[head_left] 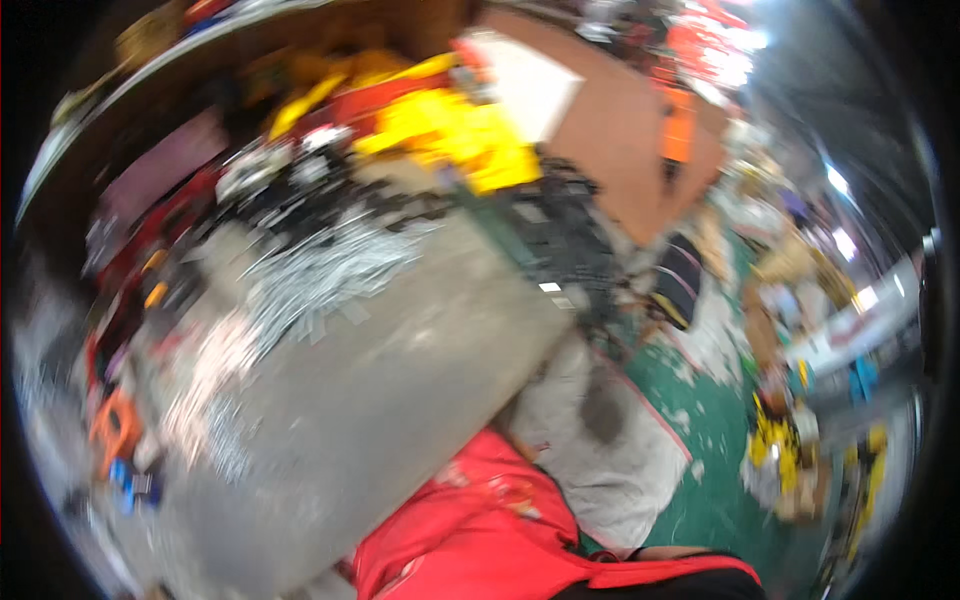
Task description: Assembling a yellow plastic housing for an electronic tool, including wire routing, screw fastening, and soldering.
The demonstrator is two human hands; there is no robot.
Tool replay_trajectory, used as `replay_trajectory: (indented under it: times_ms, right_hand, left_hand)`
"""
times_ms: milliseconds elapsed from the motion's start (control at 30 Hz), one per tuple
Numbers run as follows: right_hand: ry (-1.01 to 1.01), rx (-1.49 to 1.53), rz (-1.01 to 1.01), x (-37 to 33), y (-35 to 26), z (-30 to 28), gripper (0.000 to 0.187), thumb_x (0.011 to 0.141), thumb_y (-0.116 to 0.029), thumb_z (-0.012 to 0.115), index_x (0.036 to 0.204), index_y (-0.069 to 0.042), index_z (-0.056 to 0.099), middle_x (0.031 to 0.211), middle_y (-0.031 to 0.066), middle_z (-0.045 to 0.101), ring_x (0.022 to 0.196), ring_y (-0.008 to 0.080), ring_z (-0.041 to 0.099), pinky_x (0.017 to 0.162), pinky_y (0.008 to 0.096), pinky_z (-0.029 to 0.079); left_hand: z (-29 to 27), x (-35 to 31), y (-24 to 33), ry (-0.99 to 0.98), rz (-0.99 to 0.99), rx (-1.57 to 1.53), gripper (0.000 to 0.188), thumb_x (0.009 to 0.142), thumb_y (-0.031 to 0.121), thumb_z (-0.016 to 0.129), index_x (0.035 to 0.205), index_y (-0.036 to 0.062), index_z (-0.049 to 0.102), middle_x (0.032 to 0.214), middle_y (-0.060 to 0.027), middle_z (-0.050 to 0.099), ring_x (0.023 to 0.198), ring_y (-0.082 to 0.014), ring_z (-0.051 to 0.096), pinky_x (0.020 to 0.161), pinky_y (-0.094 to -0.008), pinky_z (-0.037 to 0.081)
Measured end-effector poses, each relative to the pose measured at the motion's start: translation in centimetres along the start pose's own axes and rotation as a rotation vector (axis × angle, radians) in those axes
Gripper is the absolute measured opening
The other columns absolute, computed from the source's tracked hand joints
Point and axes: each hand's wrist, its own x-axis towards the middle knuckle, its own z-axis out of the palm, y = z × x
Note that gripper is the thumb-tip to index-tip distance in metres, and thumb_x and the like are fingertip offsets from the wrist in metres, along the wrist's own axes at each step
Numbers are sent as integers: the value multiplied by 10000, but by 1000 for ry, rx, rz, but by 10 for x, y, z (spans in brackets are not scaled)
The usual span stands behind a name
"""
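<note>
Neither of my hands shows; the red clothing (pixel 480 530) on my body fills the lower edge. Before me is a grey worktable (pixel 400 370) with a worn metal-looking top. A spread of thin grey strips (pixel 330 270) lies on its far left part. Closer to the left edge is a patch of pale copper-coloured strips (pixel 205 370). The whole picture is smeared by motion, so the kind of these pieces cannot be made out.
Bright yellow material (pixel 450 130) and black pieces (pixel 380 200) crowd the table's far side. An orange object (pixel 118 430) sits at its left edge. Right of the table, a stained whitish sheet (pixel 620 450) covers part of the green floor (pixel 700 490). Mixed clutter (pixel 785 440) stands farther right.
</note>
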Motion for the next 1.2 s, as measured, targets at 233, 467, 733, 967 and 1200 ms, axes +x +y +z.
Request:
replay_trajectory:
  times_ms: [233,467,733,967,1200]
  right_hand:
    - [-613,-555,-580,174,-214,31,232,872,-138,563,1067,-32,635,946,159,681,783,254,635,721,355,493]
    - [-640,-790,-661,149,-270,3,219,888,-122,556,1073,-28,629,932,148,687,746,229,634,699,340,494]
    - [-531,-509,-1272,55,-396,21,234,788,-118,614,998,-23,651,953,186,660,883,347,637,776,401,492]
    - [-332,-259,-1871,21,-416,48,446,739,-96,640,1182,-89,585,1179,80,605,788,209,661,621,306,544]
    - [-193,-268,-1566,37,-418,99,650,780,-87,567,1366,51,322,1220,247,519,927,362,627,719,428,535]
  left_hand:
    - [-21,-244,167,539,-1193,-64,402,850,302,673,1145,32,627,1050,-95,670,961,-205,604,841,-370,490]
    - [45,-264,133,670,-1979,308,571,709,424,714,1047,-33,653,1046,-216,660,1000,-332,639,863,-419,503]
    - [100,-262,89,1259,-1750,583,570,708,360,724,1108,-13,565,1114,-226,596,1061,-358,570,906,-429,461]
    - [70,-95,241,1249,-1008,899,770,585,-41,667,1327,33,470,1049,-159,541,966,-341,539,856,-393,444]
    - [72,94,249,941,-459,336,798,520,133,786,1246,-21,492,997,-152,547,898,-330,526,800,-417,429]
